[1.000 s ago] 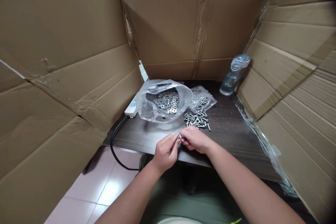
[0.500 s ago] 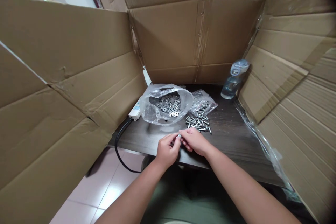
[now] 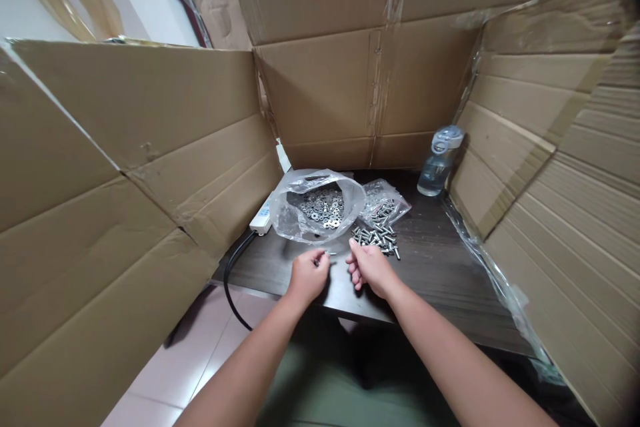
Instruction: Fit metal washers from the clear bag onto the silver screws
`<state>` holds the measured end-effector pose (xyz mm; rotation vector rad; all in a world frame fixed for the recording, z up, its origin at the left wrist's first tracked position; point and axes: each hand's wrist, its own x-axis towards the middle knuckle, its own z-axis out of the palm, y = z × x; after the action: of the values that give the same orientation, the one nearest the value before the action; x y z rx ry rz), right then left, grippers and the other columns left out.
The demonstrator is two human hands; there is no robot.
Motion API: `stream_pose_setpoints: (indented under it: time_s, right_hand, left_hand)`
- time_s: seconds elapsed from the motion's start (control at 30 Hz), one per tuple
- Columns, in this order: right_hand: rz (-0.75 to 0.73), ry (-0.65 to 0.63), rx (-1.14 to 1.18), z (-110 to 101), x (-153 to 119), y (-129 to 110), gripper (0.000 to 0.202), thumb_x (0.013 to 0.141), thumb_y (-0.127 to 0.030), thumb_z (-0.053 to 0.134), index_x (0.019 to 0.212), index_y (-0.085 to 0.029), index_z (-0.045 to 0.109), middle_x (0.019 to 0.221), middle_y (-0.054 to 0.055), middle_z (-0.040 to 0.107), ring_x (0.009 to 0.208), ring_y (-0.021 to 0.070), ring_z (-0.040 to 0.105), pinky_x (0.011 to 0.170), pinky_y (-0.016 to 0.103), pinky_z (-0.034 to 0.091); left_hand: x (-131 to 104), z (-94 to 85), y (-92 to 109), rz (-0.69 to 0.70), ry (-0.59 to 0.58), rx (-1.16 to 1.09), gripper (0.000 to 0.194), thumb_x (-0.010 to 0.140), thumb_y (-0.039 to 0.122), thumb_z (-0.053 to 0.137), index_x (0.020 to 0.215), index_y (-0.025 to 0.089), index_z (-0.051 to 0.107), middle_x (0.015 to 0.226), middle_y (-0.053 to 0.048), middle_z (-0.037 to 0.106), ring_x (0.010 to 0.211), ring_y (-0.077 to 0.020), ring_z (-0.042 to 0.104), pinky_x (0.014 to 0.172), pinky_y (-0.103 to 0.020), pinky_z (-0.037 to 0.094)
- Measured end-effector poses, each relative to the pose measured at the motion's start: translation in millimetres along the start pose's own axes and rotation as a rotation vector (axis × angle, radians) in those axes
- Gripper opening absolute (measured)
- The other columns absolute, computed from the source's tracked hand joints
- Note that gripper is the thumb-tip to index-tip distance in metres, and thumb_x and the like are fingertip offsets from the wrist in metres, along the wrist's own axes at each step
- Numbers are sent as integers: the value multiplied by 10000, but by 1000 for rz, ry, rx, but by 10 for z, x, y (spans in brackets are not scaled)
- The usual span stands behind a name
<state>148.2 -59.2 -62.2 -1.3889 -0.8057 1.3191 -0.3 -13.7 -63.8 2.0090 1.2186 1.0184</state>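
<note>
My left hand [image 3: 309, 273] is closed in a pinch near the table's front edge. From its fingertips a small silver bolt [image 3: 332, 253] sticks out to the right. My right hand [image 3: 370, 268] is apart from it, fingers curled and thumb laid over them; whatever may be inside is hidden. Just beyond the right hand lies a loose pile of bolts [image 3: 376, 237], some spilling from a clear plastic bag [image 3: 397, 208]. Behind my left hand, a larger open plastic bag [image 3: 286, 219] holds many flat metal washers [image 3: 327, 210].
Cardboard walls [image 3: 320, 93] enclose the dark wooden table [image 3: 440, 267] at the back and sides. A water bottle [image 3: 436, 163] stands at the back right. At the left are a white power strip [image 3: 261, 220] and its black cable [image 3: 229, 280].
My hands were together at a small metal piece; now they are apart. The left has moved left with the bolt, and the view has shifted slightly.
</note>
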Motion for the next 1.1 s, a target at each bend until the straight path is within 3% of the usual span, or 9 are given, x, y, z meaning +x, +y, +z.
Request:
stream_pose_setpoints:
  time_s: [0.23, 0.4, 0.43, 0.5, 0.6, 0.73, 0.9, 1.0, 1.1]
  right_hand:
    - [-45, -52, -113, -38, -20, 45, 399, 887, -459, 402, 683, -133, 510, 487, -16, 496, 297, 100, 472, 255, 216, 397]
    - [-58, -59, -145, -38, -8, 69, 426, 882, -498, 375, 699, -138, 511, 505, -18, 497, 315, 107, 490, 275, 221, 404]
    - [-63, -67, -168, -35, -13, 73, 436, 880, -511, 368, 705, -139, 515, 508, -17, 499, 316, 108, 490, 279, 221, 399]
    - [-110, -90, -243, -25, -39, 79, 454, 873, -534, 361, 719, -142, 530, 510, -18, 500, 315, 105, 480, 287, 214, 378]
    - [-370, -90, -407, -11, -105, 80, 385, 856, -493, 444, 777, -148, 596, 566, -2, 547, 414, 102, 510, 393, 209, 401]
    - [-734, -82, -601, -18, -155, 72, 206, 798, -305, 586, 948, -181, 653, 729, 24, 613, 632, 126, 540, 608, 237, 429]
    - [-771, -125, -734, -39, -125, 69, 233, 775, -198, 607, 1002, -195, 663, 776, 35, 606, 707, 149, 540, 691, 265, 433]
    - [-827, -156, -770, -25, -110, 91, 344, 794, -192, 587, 1135, -227, 614, 908, 60, 617, 817, 175, 559, 764, 290, 445]
    - [-892, -178, -820, -2, -98, 139, 279, 837, -187, 530, 1094, -228, 630, 955, 81, 615, 893, 191, 559, 807, 310, 447]
  left_hand:
    - [538, -118, -163, -172, -8, 101, 120, 694, 234, 640, 702, 131, 701, 757, -126, 689, 747, -241, 612, 720, -326, 412]
    - [399, -175, -108, -236, 47, -35, 168, 752, 259, 601, 793, 114, 676, 769, -105, 665, 722, -191, 604, 655, -277, 439]
    - [324, -188, -76, -276, 50, -116, 203, 796, 282, 549, 807, 111, 659, 713, -84, 641, 616, -152, 578, 568, -247, 430]
    - [173, -198, 10, -536, -6, -695, 176, 792, 259, 563, 843, 103, 627, 673, -58, 596, 503, -97, 509, 465, -203, 393]
    - [7, -158, 160, -843, -123, -1251, 151, 802, 180, 538, 816, 50, 613, 742, -115, 600, 632, -121, 580, 598, -218, 488]
    - [-63, -37, 278, -878, -113, -1483, 214, 829, 192, 482, 793, 25, 611, 795, -166, 607, 779, -215, 619, 751, -342, 523]
    - [-80, 43, 255, -839, -195, -1578, 270, 851, 251, 459, 841, 30, 614, 879, -196, 617, 864, -263, 619, 781, -399, 513]
    - [-97, 40, 224, -809, -205, -1588, 255, 852, 255, 467, 869, 48, 617, 899, -179, 626, 869, -248, 621, 784, -383, 511]
    - [-101, 38, 210, -816, -198, -1563, 262, 856, 256, 466, 876, 45, 619, 910, -180, 630, 833, -227, 625, 759, -354, 515]
